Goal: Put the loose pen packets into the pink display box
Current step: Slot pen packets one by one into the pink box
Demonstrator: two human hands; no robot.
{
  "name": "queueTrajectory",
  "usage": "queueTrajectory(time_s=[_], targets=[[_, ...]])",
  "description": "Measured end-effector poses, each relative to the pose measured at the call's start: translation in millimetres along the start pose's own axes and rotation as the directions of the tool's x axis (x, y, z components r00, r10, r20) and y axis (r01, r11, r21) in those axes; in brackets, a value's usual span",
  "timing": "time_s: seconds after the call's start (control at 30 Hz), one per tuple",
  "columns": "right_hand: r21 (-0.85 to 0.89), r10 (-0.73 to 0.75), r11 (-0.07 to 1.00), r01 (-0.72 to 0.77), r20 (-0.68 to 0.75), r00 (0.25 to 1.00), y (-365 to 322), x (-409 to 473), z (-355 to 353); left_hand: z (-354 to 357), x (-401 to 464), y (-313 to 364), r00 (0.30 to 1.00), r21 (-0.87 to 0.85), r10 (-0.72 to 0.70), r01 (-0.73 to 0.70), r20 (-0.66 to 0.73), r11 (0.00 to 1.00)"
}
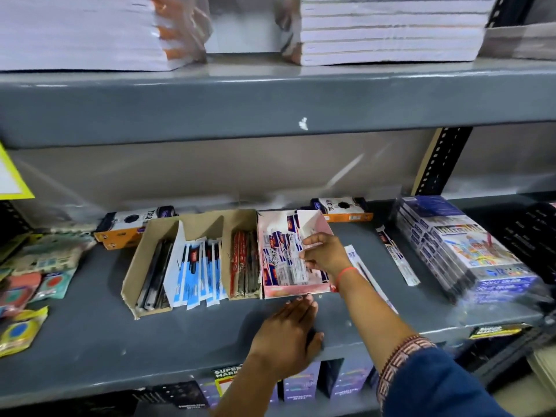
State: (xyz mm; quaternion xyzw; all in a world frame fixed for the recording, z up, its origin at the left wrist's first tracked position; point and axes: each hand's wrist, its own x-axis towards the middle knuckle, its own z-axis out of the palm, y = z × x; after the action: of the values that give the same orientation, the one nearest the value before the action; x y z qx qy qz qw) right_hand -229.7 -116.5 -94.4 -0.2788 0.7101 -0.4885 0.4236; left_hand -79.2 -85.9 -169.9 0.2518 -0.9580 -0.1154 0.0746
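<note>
The pink display box (294,291) stands open on the grey shelf, filled with white and blue pen packets (282,254). My right hand (326,254) reaches into the box from the right and grips the packets lying in it. My left hand (290,329) rests flat on the shelf just in front of the box, fingertips near its front wall, holding nothing. One loose pen packet (355,257) lies on the shelf beside my right wrist. Another loose packet (398,257) lies further right.
A brown cardboard tray (132,272) with black, blue and red pen packets sits left of the pink box. Orange and black boxes (126,227) stand behind. Wrapped crayon boxes (463,245) lie at right, small packets (27,275) at left. Notebook stacks (388,28) fill the upper shelf.
</note>
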Motion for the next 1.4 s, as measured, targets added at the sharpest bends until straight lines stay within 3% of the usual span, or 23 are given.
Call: queueTrajectory(time_s=[0.13, 0.3, 0.53, 0.73, 0.93, 1.1, 1.3, 1.4], targets=[[-0.190, 0.029, 0.981, -0.032, -0.016, 0.999, 6, 16, 21, 7, 0, -3, 0.998, 0.027, 0.019, -0.017, -0.065, 0.999], [-0.302, 0.013, 0.953, -0.026, -0.047, 0.999, 15, 25, 34, 6, 1, -2, 0.999, 0.047, 0.018, -0.017, -0.034, 0.999], [-0.561, -0.144, 0.824, 0.078, -0.074, 0.987, 8, 13, 29, 1, 0, 1, 1.000, 0.071, -0.011, 0.009, 0.021, 0.997], [-0.503, -0.252, 0.859, 0.091, -0.264, 0.931, 7, -5, -8, -2, -3, 1, 0.999, 0.031, -0.011, 0.012, -0.039, 0.999], [-0.492, -0.237, 0.868, -0.060, -0.518, 0.822, 32, -19, -67, -6, -11, -8, 0.998, 0.109, -0.055, 0.058, -0.028, 0.992], [-0.665, -0.141, 0.721, -0.196, -0.418, 0.898, 67, -16, -77, -4, -12, -10, 0.997, 0.137, -0.083, 0.083, -0.011, 0.987], [-0.568, -0.085, 0.805, -0.172, -0.397, 0.914, 66, -9, -80, -5, -13, -10, 0.993, 0.103, -0.113, 0.116, -0.035, 0.988], [-0.407, -0.012, 0.895, -0.182, -0.429, 0.903, 66, -9, -89, -5, -12, -9, 0.992, 0.103, -0.122, 0.125, -0.036, 0.987]])
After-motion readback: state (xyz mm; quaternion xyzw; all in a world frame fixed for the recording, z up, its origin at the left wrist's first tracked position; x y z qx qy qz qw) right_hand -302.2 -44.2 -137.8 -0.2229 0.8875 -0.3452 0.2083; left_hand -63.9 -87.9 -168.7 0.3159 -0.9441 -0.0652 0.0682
